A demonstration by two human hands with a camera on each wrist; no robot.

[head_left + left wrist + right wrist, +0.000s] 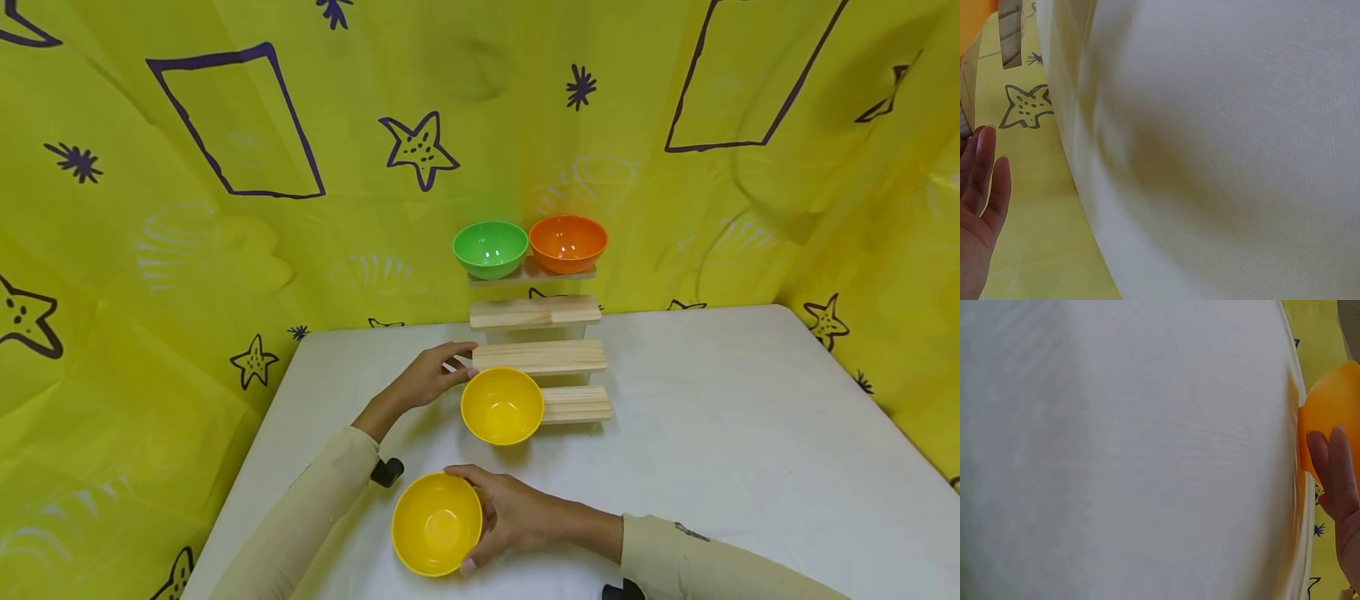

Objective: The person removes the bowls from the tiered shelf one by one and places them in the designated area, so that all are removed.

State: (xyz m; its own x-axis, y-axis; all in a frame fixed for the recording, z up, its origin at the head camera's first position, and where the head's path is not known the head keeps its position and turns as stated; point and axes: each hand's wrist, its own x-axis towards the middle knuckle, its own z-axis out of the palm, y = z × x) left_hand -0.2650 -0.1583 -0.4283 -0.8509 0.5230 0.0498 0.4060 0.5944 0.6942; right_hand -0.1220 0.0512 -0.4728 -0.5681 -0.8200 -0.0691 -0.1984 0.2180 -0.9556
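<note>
My right hand [517, 512] grips a yellow bowl [437, 525] at its right side, thumb near the front and fingers toward the back. In the right wrist view, fingertips of the right hand [1341, 481] lie along the outer wall of this bowl [1329, 400], its base close over the white surface. A second yellow bowl [502, 407] stands at the left of the lowest wooden step [577, 406]. My left hand [427, 377] is at the left end of the step above [540, 357], its fingertips right at the wood and its thumb by that bowl's rim.
On the top step [532, 273] of the wooden stand, a green bowl [491, 250] and an orange bowl [567, 244] sit side by side. Another step [534, 312] lies below them. A yellow patterned curtain [360, 233] surrounds the white table [705, 400].
</note>
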